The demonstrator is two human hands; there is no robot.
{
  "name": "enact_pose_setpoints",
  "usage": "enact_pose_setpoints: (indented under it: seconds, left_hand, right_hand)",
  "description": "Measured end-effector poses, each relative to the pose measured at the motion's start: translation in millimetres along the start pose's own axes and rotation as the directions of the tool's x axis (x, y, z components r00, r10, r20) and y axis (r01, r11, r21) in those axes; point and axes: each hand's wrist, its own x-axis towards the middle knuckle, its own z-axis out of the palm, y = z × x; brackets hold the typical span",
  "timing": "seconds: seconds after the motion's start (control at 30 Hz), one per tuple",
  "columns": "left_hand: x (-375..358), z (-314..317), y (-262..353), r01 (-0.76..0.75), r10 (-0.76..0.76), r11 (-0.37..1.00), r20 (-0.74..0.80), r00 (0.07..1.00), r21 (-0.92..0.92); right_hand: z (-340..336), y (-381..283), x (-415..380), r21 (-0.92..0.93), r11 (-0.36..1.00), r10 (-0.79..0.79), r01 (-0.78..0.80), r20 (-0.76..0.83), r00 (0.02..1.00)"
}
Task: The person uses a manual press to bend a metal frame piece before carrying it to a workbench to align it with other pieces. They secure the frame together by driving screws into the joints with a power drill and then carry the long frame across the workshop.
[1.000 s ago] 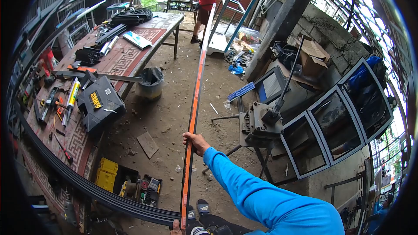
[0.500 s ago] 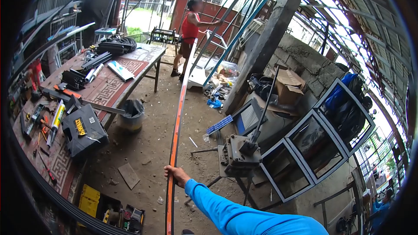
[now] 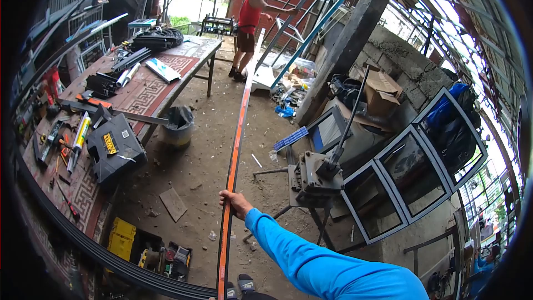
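Note:
My right hand (image 3: 237, 203), at the end of a bright blue sleeve, is wrapped round a long straight metal profile (image 3: 235, 161). Dark edges flank an orange strip along the profile's near part, and its far end looks silvery white. From the bottom edge of the view it runs away from me over the dirt floor toward the back. At the bottom edge, beside the profile, a sliver of skin appears to be my left hand (image 3: 212, 298); its fingers are cut off by the frame. Several long black profiles (image 3: 141, 275) curve across the lower left near it.
A worktable (image 3: 191, 50) on the left carries a black tool case (image 3: 115, 147) and loose profiles. Below are a bin (image 3: 177, 125) and a yellow toolbox (image 3: 121, 239). A lever machine (image 3: 315, 178) and window frames (image 3: 413, 175) stand right. A person in red (image 3: 249, 14) stands behind.
My right hand and the profile sit slightly right and higher up in the view, as does most of the scene. My feet now show at the bottom. The person behind has lowered their head.

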Motion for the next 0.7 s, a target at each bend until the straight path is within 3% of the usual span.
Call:
enact_pose_setpoints:
  seconds: [0.03,0.07,0.1,0.2,0.4,0.5,0.63,0.7]
  left_hand:
    - [-3.4,0.6,-2.2,-0.030,0.030,0.999,-0.007,1.000,-0.014]
    - [-8.3,-0.5,-16.1,-0.287,0.289,0.957,0.079,0.954,-0.043]
    - [-12.0,2.2,-10.2,-0.302,0.309,0.950,0.100,0.946,-0.078]
    - [-20.8,8.1,4.0,-0.186,0.203,0.968,0.092,0.975,-0.171]
    - [-5.4,6.1,-14.0,-0.108,0.169,0.910,0.118,0.979,-0.400]
    - [-71.5,15.3,53.3,-0.172,0.177,0.978,0.039,0.983,-0.119]
    - [-58.7,14.5,36.7,-0.165,0.179,0.963,0.049,0.983,-0.214]
    - [-46.3,9.0,22.4,-0.218,0.260,0.941,0.143,0.955,-0.258]
  right_hand:
    - [0.3,-0.9,0.2,0.000,1.000,0.009,-0.009,-0.012,1.000]
    - [0.1,-1.5,-1.0,0.006,1.000,0.003,-0.003,-0.003,1.000]
    - [0.8,-1.7,-2.9,0.010,1.000,-0.002,0.002,0.006,1.000]
    - [2.1,-2.5,-5.7,0.008,1.000,0.005,-0.005,0.000,1.000]
    - [1.5,-2.0,-5.8,0.013,1.000,0.002,-0.003,0.014,1.000]
    - [2.7,-3.2,-7.2,0.019,1.000,-0.002,0.002,0.024,1.000]
    - [4.9,-5.1,-10.1,0.028,1.000,0.001,-0.001,0.000,1.000]
    - [3.3,-2.7,-8.2,0.022,1.000,0.004,-0.004,-0.003,1.000]
